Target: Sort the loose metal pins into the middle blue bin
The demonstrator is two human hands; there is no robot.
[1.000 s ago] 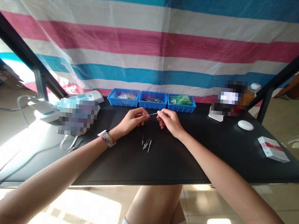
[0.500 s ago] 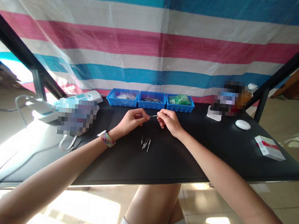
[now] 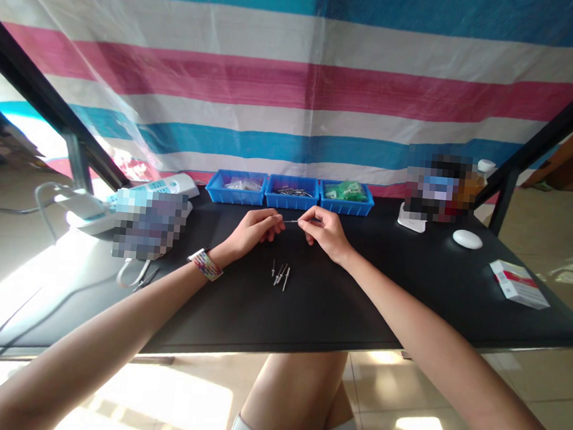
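Both my hands meet above the black table [image 3: 369, 302], pinching a thin metal pin [image 3: 290, 221] between them. My left hand [image 3: 255, 229], with a beaded band at its wrist, grips the pin's left end with closed fingers. My right hand [image 3: 322, 230] pinches its right end. Several similar small pins [image 3: 280, 275] lie loose on the table just in front of my hands. Behind my hands stand three blue trays in a row: the left tray [image 3: 237, 188], the middle tray [image 3: 292, 192] with metal pins, and the right tray [image 3: 347, 195] with green parts.
A white device with cables [image 3: 116, 210] sits at the table's left. On the right lie a white round puck [image 3: 467, 239] and a red and white box [image 3: 518, 283]. A striped tarp hangs behind. My knees show under the front edge.
My right hand's fingers have slid a little leftward along the pin toward my left hand. The view has shifted slightly.
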